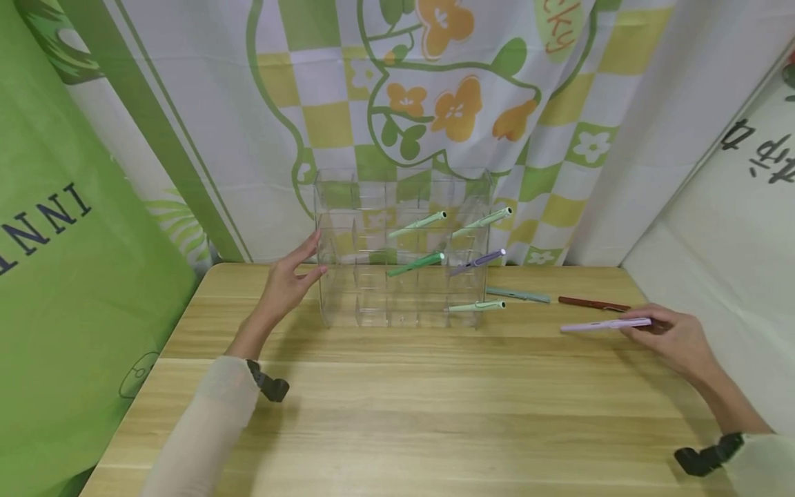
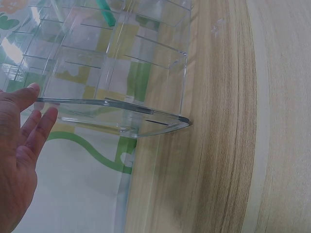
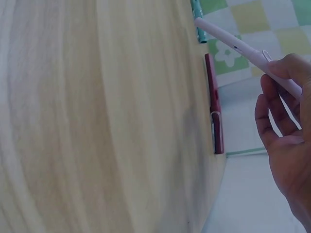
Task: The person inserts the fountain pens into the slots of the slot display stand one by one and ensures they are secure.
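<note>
A clear acrylic compartment rack stands upright on the table. My left hand holds its left side edge, with the thumb on one face of the panel and fingertips on the other in the left wrist view. At the right, my right hand pinches a pale lilac pen by one end, the other end pointing left above the table. Pens stick out of the rack: a green pen, a purple pen and several light green pens. Below the held pen lies a dark red pen.
A teal pen lies just right of the rack on the wooden table. Behind hangs a patterned curtain. Green fabric borders the left side, white fabric the right.
</note>
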Tool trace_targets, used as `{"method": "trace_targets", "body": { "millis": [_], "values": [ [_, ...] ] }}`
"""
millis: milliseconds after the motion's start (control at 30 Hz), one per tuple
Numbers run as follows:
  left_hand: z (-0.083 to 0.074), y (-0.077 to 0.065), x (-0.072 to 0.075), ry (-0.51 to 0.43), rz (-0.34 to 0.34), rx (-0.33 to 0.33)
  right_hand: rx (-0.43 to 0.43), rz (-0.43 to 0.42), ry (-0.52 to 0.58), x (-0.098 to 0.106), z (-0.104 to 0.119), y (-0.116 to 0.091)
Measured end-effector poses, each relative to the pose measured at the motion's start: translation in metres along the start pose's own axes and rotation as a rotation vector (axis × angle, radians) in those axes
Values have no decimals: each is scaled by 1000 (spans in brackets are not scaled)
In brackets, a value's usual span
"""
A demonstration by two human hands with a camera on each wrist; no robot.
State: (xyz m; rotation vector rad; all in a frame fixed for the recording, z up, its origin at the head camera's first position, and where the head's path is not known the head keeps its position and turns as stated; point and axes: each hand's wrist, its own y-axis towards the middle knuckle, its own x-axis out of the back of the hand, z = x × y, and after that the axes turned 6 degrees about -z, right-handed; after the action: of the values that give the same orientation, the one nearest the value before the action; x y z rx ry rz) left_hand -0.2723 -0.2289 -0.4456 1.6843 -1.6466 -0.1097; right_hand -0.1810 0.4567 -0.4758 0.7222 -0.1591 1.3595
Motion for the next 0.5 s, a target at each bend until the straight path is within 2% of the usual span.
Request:
{"method": "trace_targets", "body": {
  "millis": [200,400,500],
  "values": [
    [1,0,1,-8,8,-6,2,-39,38,-3,12,4],
    [0,-1,1,-8,15,-15,43,-62,81,-7,28,9],
    [1,-1,1,-11,17,-14,54,-72,135,-11,39,11]
  ]
}}
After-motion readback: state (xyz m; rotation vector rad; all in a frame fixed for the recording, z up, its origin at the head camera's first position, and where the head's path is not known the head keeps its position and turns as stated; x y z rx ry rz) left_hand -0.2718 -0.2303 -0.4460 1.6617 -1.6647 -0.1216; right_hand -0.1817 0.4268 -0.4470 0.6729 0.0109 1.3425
